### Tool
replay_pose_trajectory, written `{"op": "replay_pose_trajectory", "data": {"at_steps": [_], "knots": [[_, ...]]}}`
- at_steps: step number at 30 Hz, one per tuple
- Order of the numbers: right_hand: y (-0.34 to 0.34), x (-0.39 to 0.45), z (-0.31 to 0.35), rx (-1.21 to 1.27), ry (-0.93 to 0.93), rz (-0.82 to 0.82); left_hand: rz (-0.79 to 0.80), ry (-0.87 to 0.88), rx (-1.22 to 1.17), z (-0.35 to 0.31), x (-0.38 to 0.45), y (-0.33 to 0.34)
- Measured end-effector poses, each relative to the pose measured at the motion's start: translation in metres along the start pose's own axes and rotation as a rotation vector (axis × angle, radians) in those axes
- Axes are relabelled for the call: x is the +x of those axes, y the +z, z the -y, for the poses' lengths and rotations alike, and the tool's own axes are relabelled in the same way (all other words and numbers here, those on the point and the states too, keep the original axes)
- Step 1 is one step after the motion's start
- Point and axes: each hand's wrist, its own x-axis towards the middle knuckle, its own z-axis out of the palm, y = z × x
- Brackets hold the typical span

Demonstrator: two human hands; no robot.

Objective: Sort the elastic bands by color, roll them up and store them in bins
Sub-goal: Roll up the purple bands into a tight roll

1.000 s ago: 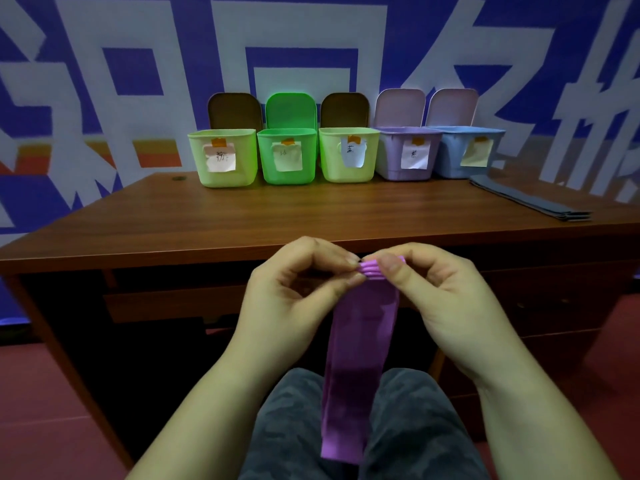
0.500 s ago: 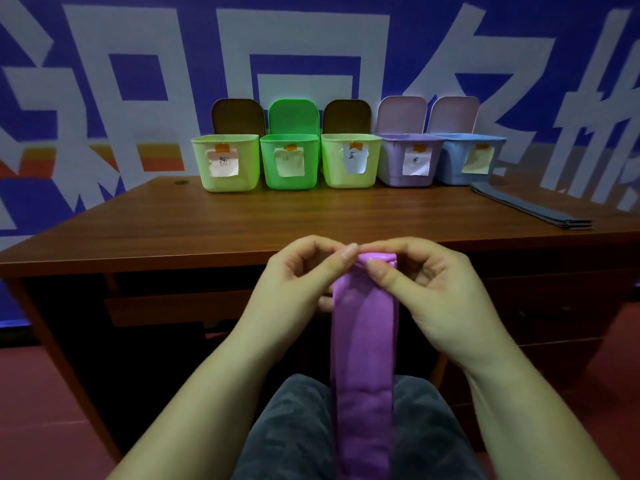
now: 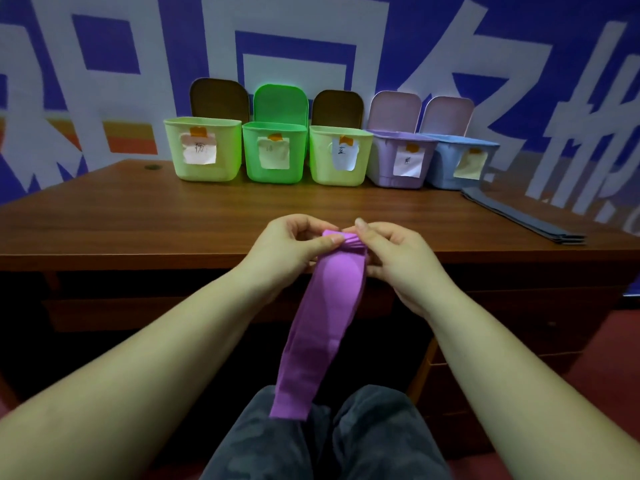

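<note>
Bare wood lay open across the desk [image 3: 145, 216] between its near edge and the five bins [image 3: 322, 157] along the wall, with grey bands [image 3: 526, 216] at the right edge. My left hand [image 3: 291, 247] and right hand [image 3: 394, 258] pinched the rolled top of the purple band [image 3: 325, 323] over that near edge, its tail hanging to my lap. Since half a second before, the hands had risen and the roll had thickened.
</note>
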Motion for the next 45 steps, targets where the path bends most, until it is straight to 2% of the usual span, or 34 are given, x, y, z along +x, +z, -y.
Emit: {"op": "replay_pose_trajectory", "data": {"at_steps": [7,11,17,23,29,32,37,42,45], "knots": [[-0.018,0.045,-0.008,-0.064,0.018,0.132,0.038,-0.057,-0.028,0.015,0.043,-0.006],[-0.025,0.068,-0.011,-0.165,-0.034,0.164,0.073,-0.049,0.019,0.016,0.065,-0.01],[-0.027,0.103,-0.02,-0.23,-0.069,0.216,0.111,0.01,0.259,0.019,0.097,-0.025],[-0.028,0.112,-0.039,-0.477,-0.19,0.196,0.197,0.095,0.486,0.032,0.113,-0.036],[-0.028,0.117,-0.036,-0.592,-0.163,0.23,0.211,0.223,0.627,0.042,0.117,-0.04],[-0.03,0.122,-0.026,-0.661,-0.143,0.266,0.22,0.263,0.644,0.042,0.116,-0.04],[-0.035,0.122,-0.024,-1.034,-0.231,0.308,0.281,0.277,0.655,0.042,0.119,-0.043],[-0.031,0.115,-0.035,-1.066,-0.393,0.245,0.342,0.265,0.617,0.041,0.118,-0.048],[-0.032,0.116,-0.035,-1.023,-0.419,0.244,0.371,0.257,0.613,0.038,0.116,-0.051]]}}
